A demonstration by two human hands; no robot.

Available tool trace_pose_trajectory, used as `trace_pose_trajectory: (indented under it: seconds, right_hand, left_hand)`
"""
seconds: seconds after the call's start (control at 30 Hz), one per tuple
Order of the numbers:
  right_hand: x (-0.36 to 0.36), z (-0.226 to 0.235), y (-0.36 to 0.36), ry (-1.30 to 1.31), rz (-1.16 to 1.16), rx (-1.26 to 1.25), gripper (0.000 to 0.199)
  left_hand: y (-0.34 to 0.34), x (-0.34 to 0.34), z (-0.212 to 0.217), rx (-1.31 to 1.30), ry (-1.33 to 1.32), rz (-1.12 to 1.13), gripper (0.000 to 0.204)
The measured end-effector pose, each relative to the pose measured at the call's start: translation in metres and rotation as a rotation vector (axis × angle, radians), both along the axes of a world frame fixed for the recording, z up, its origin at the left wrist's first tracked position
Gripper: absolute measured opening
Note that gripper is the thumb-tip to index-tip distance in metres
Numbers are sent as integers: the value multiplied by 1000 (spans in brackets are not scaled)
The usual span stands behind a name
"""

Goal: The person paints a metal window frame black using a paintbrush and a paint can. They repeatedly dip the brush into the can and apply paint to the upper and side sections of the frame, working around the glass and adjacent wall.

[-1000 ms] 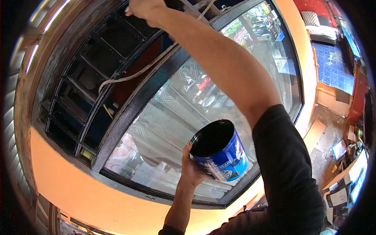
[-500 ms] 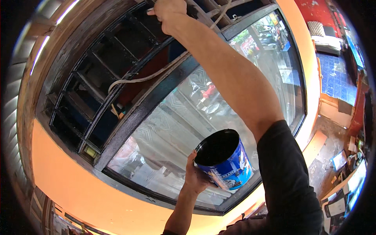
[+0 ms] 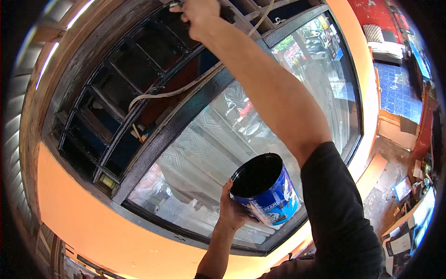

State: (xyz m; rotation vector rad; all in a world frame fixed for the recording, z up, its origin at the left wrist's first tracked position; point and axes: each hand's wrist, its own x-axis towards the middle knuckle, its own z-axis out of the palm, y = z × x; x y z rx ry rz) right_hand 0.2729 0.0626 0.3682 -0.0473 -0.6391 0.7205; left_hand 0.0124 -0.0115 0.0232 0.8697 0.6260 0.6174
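A: Grip ok?
B: Our left hand (image 3: 232,213) is clamped on the blue tub (image 3: 275,204), near us; let's keep it level. Our right hand (image 3: 201,17)'s far, by the grille (image 3: 179,66); can't tell what its fingers hold.

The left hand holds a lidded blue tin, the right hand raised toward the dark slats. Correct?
No lid: the head view shows the blue tin open-topped. The left hand holds it, with the right hand raised toward the dark slats.

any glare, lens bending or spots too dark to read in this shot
Head view: reflections clutter the window glass; same head view: fisheye curves the wooden beam at left, corners go black; head view again: inside the blue container is too dark to read.
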Motion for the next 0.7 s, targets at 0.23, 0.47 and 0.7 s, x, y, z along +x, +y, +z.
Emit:
trace_pose_trajectory:
  seconds: [0.23, 0.47, 0.7]
  right_hand:
    - [0, -5, -2, -13, -36, 80, 27]
    - [1, -8, 23, -347, -699, -171, 29]
    - [6, 8, 56, -279, -462, 285, 20]
  left_hand:
    - [0, -1, -2, 36, -10, -4, 86]
    - [1, -6, -2, 1, -46, -49, 80]
    - [1, -9, -6, -32, -69, -16, 82]
